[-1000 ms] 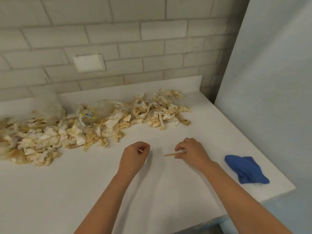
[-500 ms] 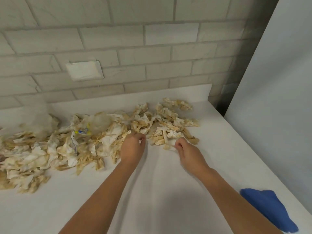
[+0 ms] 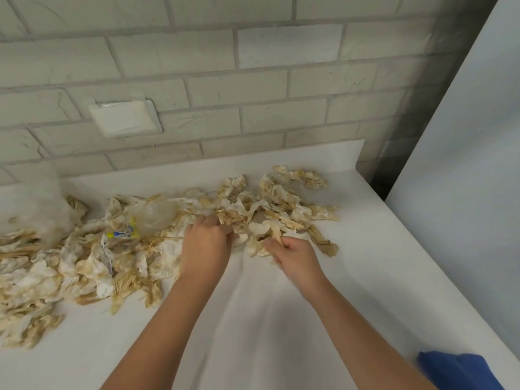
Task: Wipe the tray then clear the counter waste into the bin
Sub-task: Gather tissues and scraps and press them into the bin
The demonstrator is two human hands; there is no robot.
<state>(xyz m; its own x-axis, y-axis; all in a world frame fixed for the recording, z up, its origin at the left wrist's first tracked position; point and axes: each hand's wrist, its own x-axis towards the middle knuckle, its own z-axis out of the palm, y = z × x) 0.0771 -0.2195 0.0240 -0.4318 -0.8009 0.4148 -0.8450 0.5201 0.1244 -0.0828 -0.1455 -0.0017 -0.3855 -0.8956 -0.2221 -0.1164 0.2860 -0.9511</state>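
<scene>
We dig into the near edge of the waste strewn on the surface, left hand curled round a clump, right hand pinching a strip (gathering it for the bin, we judge).

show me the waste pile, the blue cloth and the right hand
waste pile [image 3: 92,266]: head view, on a crumpled stained scrap left of centre.
blue cloth [image 3: 455,371]: head view, on its visible top, bottom right corner.
right hand [image 3: 295,257]: head view, on the back of the hand.
</scene>
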